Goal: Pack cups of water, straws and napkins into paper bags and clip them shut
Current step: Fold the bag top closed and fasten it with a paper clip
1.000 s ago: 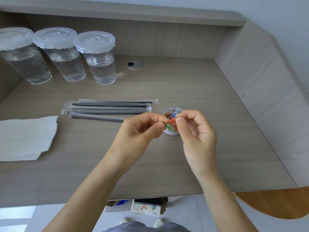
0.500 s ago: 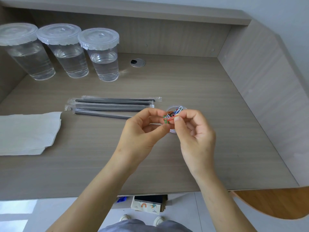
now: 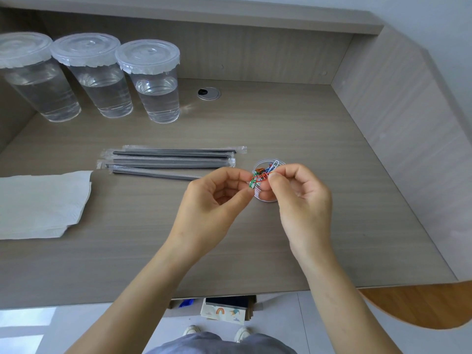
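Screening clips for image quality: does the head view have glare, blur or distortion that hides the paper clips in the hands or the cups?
Head view: wide-angle bowing of the desk edges; soft daylight, mild sheen on the cup lids, a glint beside the right cup; floor patch lower left blown out; the left hand and right hand pinching the paper clips are sharp, colours readable.

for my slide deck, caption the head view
Left hand and right hand pinch coloured paper clips over their tub; water cups, straws, napkins nearby.
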Tool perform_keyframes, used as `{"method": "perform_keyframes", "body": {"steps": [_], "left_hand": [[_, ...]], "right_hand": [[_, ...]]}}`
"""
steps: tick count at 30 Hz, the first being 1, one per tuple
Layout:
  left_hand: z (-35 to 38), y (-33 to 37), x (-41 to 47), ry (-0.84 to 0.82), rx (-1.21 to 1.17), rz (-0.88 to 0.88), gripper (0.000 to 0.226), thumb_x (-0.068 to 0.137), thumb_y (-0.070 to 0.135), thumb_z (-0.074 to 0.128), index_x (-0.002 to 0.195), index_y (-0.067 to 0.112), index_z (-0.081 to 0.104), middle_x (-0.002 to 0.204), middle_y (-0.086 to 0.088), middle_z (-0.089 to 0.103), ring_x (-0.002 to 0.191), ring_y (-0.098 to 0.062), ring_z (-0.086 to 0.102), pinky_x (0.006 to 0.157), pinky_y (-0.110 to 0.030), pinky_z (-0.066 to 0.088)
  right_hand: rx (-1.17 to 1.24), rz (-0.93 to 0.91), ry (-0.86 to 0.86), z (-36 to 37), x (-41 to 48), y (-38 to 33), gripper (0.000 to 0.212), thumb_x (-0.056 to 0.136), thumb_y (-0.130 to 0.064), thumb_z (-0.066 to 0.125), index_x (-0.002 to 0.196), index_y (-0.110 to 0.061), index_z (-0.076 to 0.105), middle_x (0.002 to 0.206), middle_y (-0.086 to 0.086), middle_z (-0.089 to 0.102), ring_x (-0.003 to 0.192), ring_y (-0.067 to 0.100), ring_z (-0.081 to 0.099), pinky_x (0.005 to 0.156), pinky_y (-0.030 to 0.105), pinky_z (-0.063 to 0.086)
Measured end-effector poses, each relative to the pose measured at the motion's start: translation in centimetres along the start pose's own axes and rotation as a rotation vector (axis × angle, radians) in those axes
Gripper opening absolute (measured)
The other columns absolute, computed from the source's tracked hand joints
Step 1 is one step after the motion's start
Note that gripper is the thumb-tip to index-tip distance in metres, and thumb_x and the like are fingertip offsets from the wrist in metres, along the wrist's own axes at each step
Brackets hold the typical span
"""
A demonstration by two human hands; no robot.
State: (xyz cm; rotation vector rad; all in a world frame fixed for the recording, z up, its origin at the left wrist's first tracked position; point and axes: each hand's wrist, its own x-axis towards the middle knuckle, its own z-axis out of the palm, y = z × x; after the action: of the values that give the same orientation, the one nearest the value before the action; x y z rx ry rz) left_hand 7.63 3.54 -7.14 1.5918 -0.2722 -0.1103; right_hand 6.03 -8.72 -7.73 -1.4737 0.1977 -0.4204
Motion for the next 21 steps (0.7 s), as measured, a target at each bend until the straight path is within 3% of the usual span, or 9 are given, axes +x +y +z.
{"method": "perform_keyframes", "body": {"steps": [3,6,12,17,21], "left_hand": [[-0.2,-0.3,-0.1,0.037,0.104,0.037,0.024,0.082,0.005,0.066,0.079,0.030,0.065,0.070,0.018,0.066,0.066,0.001,0.059,0.065,-0.011,0.045],[-0.2,-0.6,-0.1,0.092,0.362,0.125,0.028,0.080,0.008,0.067,0.077,0.036,0.063,0.066,0.023,0.064,0.065,0.001,0.058,0.065,-0.010,0.046],[-0.2,-1.2,0.1,0.165,0.594,0.280,0.013,0.075,0.014,0.062,0.083,0.020,0.070,0.065,0.025,0.054,0.069,0.006,0.054,0.061,0.001,0.035],[-0.2,-1.5,-0.1,0.214,0.536,0.350,0.008,0.079,0.026,0.059,0.082,0.028,0.065,0.068,0.025,0.054,0.062,0.000,0.049,0.058,-0.003,0.036],[0.0,-0.7,0.0,0.204,0.271,0.279,0.012,0.077,0.031,0.062,0.077,0.042,0.060,0.071,0.023,0.060,0.060,0.000,0.052,0.061,-0.010,0.041]], "right_hand": [[-0.035,0.020,0.004,0.1,0.1,-0.1,0.022,0.075,-0.005,0.060,0.059,-0.020,0.061,0.055,0.001,0.064,0.051,0.011,0.061,0.059,0.023,0.052],[-0.115,-0.002,0.026,0.2,0.1,0.2,0.014,0.068,-0.016,0.058,0.057,-0.024,0.061,0.056,0.001,0.065,0.052,0.011,0.062,0.058,0.020,0.050],[-0.166,0.032,0.047,0.1,0.3,0.5,0.025,0.078,-0.004,0.059,0.061,-0.022,0.060,0.056,-0.001,0.065,0.052,0.009,0.063,0.056,0.016,0.047],[-0.107,0.104,0.040,0.2,0.5,-0.3,0.026,0.080,0.000,0.055,0.060,-0.015,0.060,0.050,-0.005,0.062,0.044,0.006,0.058,0.052,0.015,0.047],[0.007,0.173,0.005,0.2,0.6,-1.2,0.026,0.082,0.002,0.051,0.059,-0.009,0.058,0.047,-0.004,0.058,0.041,0.008,0.053,0.047,0.017,0.045]]}}
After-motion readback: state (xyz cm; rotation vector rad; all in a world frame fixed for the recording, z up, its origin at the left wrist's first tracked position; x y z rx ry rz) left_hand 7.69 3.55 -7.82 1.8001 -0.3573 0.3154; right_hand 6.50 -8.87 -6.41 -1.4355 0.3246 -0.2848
